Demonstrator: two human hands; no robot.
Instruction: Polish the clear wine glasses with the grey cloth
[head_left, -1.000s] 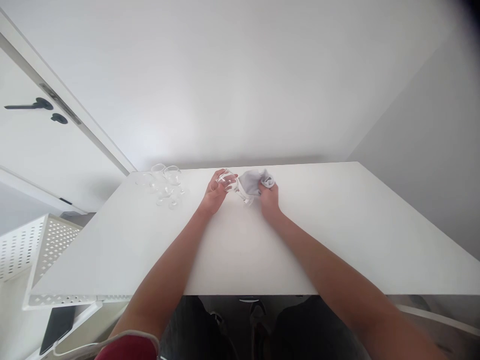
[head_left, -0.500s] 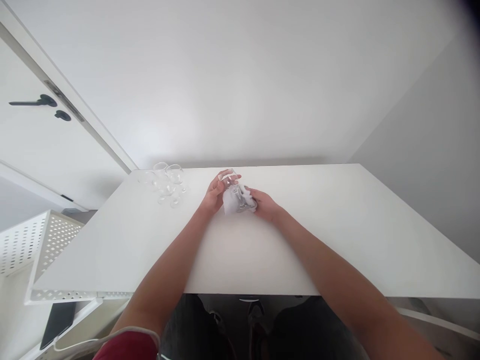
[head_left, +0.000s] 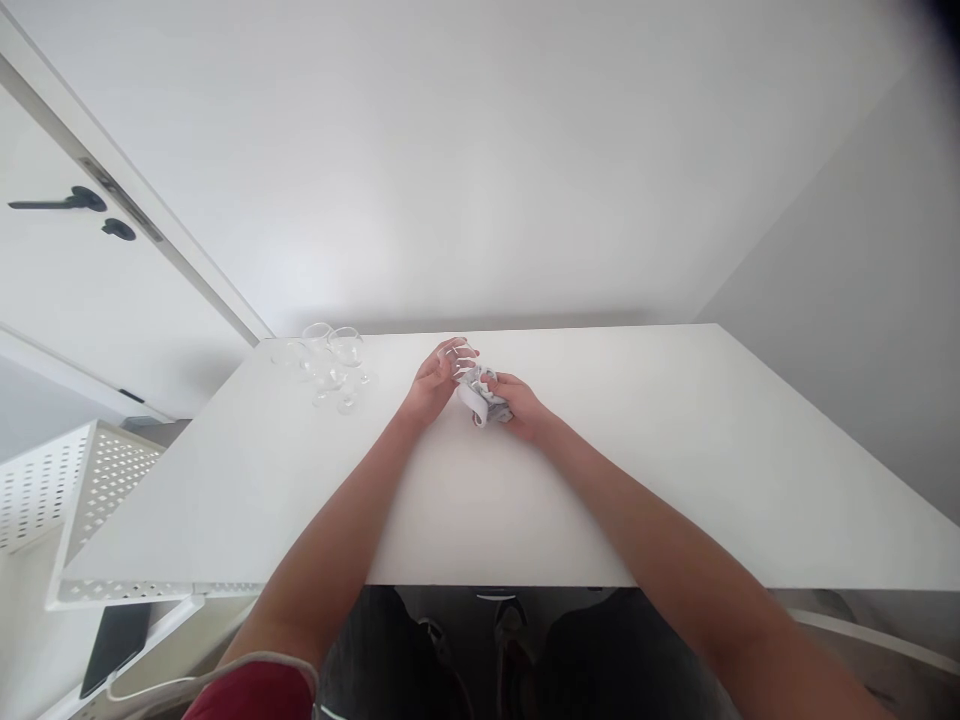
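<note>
Over the white rectangular tabletop [head_left: 495,520], the right hand [head_left: 519,405] clenches a crumpled pale-grey cloth [head_left: 477,400] against the hidden lower part of a clear round-bowled drinking glass [head_left: 459,355]; the left hand [head_left: 430,387] curls closed around its bowl. Farther left, clear stemmed glasses [head_left: 330,374] stand clustered near the plain white wall [head_left: 480,180].
</note>
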